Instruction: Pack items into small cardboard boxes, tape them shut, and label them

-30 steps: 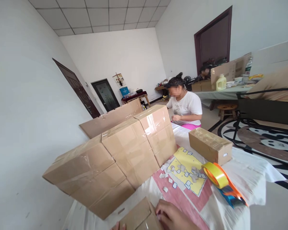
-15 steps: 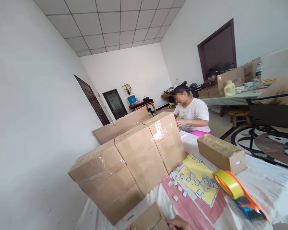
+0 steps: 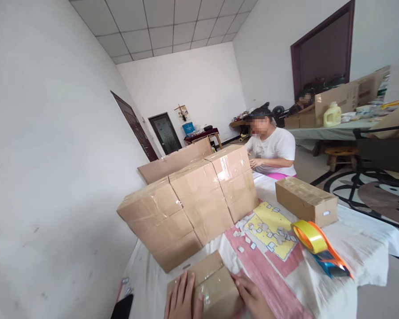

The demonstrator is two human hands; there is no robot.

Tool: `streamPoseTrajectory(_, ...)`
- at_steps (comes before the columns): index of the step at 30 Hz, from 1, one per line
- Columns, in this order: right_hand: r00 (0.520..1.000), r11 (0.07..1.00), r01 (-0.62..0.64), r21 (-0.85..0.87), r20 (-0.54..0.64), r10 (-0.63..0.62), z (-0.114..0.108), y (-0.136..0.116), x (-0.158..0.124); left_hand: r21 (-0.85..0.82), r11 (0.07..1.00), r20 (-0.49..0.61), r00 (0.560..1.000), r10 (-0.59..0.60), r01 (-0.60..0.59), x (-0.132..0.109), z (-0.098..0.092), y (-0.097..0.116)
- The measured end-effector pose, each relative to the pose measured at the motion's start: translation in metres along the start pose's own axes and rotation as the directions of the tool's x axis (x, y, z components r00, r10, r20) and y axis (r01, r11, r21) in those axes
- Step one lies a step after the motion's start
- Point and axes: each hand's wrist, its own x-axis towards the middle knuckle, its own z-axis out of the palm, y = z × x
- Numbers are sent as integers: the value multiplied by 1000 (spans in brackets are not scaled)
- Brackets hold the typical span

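A small taped cardboard box (image 3: 216,277) lies on the cloth at the bottom of the view, directly in front of me. My left hand (image 3: 182,296) rests on its top at the left, fingers stretched out flat. At the box's right edge, my right hand (image 3: 251,293) has its fingers bent against the side, gripping it. Just beyond stand stacked cardboard boxes (image 3: 199,195) in a taped row. To the right, a tape dispenser (image 3: 321,248) with a wide yellow roll and an orange and blue body lies on the cloth.
Small pale paper pieces (image 3: 248,239) are scattered near a yellow printed patch of the tablecloth (image 3: 272,221). A long cardboard box (image 3: 306,199) lies further right. Across the table sits a person in a white shirt (image 3: 275,148). A dark flat object (image 3: 122,306) is at lower left.
My view has tilted down, showing more of the small box and both hands. My left hand, barely visible before at the box's left edge, now lies across its top. The right hand stays at the right side.
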Motion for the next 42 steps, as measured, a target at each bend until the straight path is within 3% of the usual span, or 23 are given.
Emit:
streamPoseTrajectory(4,999,999,-18,26,28,17,1,0,-3,-76,996,89,995,45,-39,3,-20,-4)
streamPoseTrajectory(9,999,1000,17,25,-36,-16,12,-5,1,-129,989,217,975,-38,67,11,-51,5)
streamPoseTrajectory(12,1000,999,-17,31,-26,18,18,4,8,-132,983,262,960,-94,132,16,-60,9)
streamPoseTrajectory(18,998,990,-52,133,-25,56,18,26,9,-71,980,332,931,-152,186,13,-66,14)
streamPoseTrajectory(29,996,998,-28,57,82,23,20,22,25,-33,965,332,913,-236,261,14,-72,22)
streamPoseTrajectory(42,993,996,-67,66,103,60,15,17,24,-41,965,329,916,-231,258,17,-69,22)
